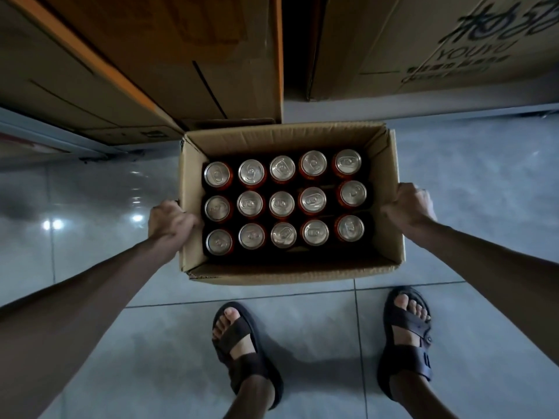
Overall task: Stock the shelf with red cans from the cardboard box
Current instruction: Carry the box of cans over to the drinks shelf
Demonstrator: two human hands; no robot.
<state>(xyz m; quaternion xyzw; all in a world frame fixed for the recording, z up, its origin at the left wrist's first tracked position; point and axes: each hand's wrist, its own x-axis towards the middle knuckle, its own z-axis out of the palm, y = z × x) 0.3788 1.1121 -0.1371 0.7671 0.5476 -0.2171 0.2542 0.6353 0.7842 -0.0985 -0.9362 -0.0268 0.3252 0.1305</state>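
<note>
A person's left hand is gripping the left wall of an open cardboard box, its fingers curling over the rim. The right hand is clasping the opposite wall in the same way. The fingertips of both hands are tucking out of sight against the cardboard. Whether the box is resting on the floor or hanging just above it cannot be told.

Between the two hands, red cans are standing upright inside the box in three rows of five. Only their silver tops are showing clearly. Their red sides are sinking into deep shadow, with just thin slivers of colour peeking out. The nearest cans are sitting just beside each hand.

Below the box, two feet in dark sandals are standing on glossy grey floor tiles. Beyond the box, two large cartons are running off the top of the view, and the print on the right one is partly cut off.
</note>
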